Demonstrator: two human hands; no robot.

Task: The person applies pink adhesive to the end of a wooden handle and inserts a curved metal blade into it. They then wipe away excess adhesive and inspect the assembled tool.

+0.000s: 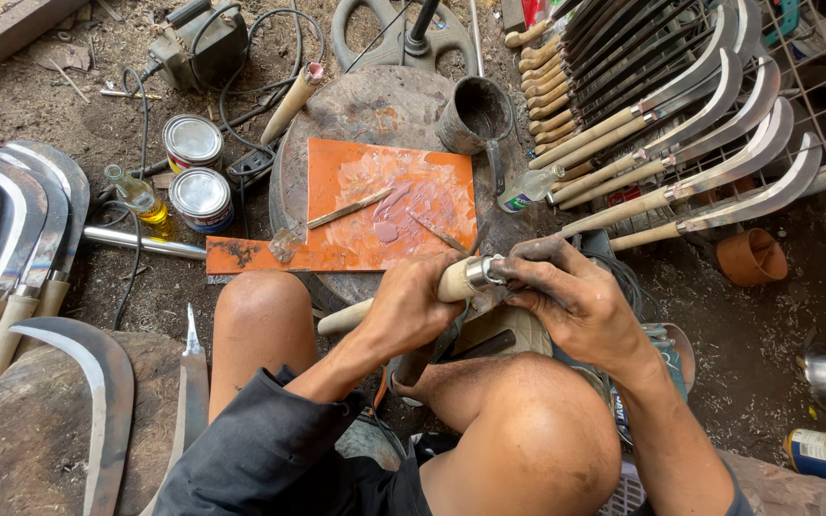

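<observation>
Gripping a pale wooden handle [432, 287] with a metal ferrule [483, 271] at its far end, the left hand [411, 308] has its fingers curled shut around the shaft, while the right hand [571, 304] pinches the ferrule with darkened fingertips [524, 277] closed onto it. The handle lies level, just on the near side of the orange board [375, 215], above the person's knees; its bare near end projects past the left hand toward the left knee. Judged from its look, the wood should be light, stiff and dry enough to hold firmly around the middle, whereas the smooth ferrule appears slicker and smeared, so it is better steadied by fingertip pressure than relied on for grip. On the orange board sit smears of pinkish paste and a thin stick [348, 208]. Beyond the board stands a blackened metal cup [475, 115]; to its left are two tins [195, 170] and a small bottle of yellow liquid [136, 196]. To the right of the board a row of finished sickles [681, 153] leans with curved blades up; more sickles [7, 258] lie left of it.
</observation>
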